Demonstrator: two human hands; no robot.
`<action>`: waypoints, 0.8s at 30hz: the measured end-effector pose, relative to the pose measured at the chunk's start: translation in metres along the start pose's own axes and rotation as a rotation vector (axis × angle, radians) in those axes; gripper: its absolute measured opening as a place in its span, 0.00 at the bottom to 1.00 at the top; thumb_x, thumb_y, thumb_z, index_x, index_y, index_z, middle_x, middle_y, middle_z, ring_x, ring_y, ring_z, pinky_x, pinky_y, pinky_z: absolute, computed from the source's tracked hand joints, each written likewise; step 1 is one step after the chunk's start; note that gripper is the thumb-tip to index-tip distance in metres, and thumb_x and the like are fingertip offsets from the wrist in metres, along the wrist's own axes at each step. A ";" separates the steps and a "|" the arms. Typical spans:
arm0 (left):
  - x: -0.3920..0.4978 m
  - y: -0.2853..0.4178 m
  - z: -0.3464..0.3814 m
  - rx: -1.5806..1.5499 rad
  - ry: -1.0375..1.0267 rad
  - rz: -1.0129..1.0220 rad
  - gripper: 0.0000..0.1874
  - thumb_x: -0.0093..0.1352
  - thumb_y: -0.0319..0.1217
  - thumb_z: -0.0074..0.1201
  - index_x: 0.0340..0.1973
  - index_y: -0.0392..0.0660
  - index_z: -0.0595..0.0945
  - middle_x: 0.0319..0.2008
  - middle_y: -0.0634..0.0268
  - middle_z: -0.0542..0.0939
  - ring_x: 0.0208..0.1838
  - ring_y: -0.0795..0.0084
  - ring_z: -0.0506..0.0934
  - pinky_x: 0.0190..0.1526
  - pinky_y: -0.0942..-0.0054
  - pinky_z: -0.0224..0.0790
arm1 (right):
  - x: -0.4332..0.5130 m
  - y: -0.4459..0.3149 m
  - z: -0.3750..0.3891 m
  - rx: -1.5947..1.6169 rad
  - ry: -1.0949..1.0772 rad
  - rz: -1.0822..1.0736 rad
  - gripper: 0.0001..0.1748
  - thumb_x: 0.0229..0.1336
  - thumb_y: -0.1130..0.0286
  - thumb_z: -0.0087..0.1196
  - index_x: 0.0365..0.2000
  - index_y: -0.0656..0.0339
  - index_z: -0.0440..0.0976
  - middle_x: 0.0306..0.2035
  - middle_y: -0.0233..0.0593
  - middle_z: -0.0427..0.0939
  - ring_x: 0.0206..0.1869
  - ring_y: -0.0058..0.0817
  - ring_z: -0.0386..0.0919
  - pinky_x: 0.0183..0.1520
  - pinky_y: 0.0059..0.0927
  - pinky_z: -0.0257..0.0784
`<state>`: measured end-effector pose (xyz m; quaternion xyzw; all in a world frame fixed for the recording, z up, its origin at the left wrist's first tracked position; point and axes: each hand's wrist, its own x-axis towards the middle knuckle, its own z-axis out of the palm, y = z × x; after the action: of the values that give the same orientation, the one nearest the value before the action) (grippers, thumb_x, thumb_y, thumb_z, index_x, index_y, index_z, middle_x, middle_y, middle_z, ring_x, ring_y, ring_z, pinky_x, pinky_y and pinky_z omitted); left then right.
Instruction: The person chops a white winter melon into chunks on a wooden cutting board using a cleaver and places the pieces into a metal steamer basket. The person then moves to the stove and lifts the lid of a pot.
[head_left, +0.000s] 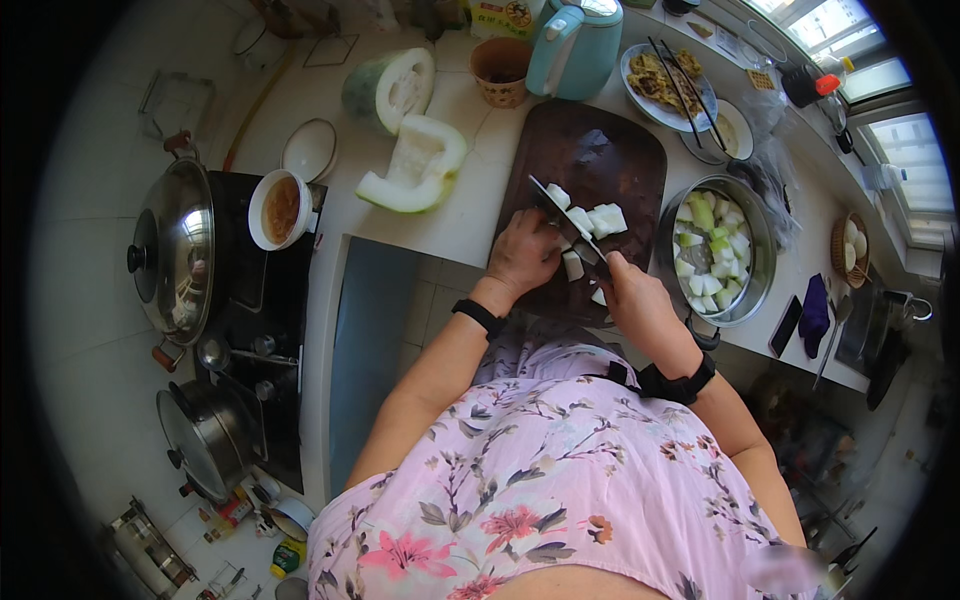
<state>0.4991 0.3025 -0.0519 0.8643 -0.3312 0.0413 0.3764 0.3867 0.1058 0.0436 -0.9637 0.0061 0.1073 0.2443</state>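
My right hand grips the handle of a kitchen knife, whose blade slants up and to the left over a dark brown cutting board. Close against the blade's left side is my left hand, fingers curled; what lies under them is hidden. White winter melon chunks lie on the board to the right of the blade, and a few smaller pieces are near the board's lower edge. A steel pot of cut melon pieces stands just right of the board. Larger winter melon sections rest on the counter at left.
Behind the board stand a light blue kettle and a brown pot. Chopsticks lie across a plate of food at back right. A bowl sits at the stove's edge, beside a lidded wok. A phone is at right.
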 end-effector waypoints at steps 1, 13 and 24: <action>-0.001 0.000 0.000 0.007 -0.006 -0.001 0.12 0.57 0.28 0.67 0.37 0.44 0.84 0.46 0.57 0.78 0.53 0.50 0.77 0.52 0.56 0.76 | 0.007 0.003 0.008 0.028 0.005 0.006 0.12 0.69 0.68 0.55 0.45 0.60 0.66 0.36 0.58 0.81 0.37 0.62 0.80 0.37 0.59 0.75; 0.011 0.000 0.026 -0.002 0.097 0.007 0.16 0.57 0.25 0.69 0.40 0.44 0.82 0.47 0.57 0.77 0.53 0.50 0.77 0.52 0.56 0.77 | -0.001 0.024 0.016 0.199 0.240 0.026 0.15 0.68 0.68 0.59 0.51 0.59 0.69 0.37 0.55 0.81 0.37 0.59 0.81 0.37 0.54 0.75; 0.013 -0.005 0.024 -0.045 0.106 0.014 0.16 0.56 0.25 0.71 0.38 0.42 0.81 0.46 0.56 0.79 0.52 0.48 0.77 0.52 0.55 0.75 | -0.009 0.008 -0.015 0.055 0.085 -0.003 0.12 0.68 0.68 0.57 0.45 0.60 0.68 0.35 0.55 0.81 0.35 0.61 0.80 0.35 0.57 0.75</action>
<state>0.5080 0.2813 -0.0678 0.8497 -0.3178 0.0822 0.4126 0.3805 0.0916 0.0545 -0.9604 0.0181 0.0655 0.2702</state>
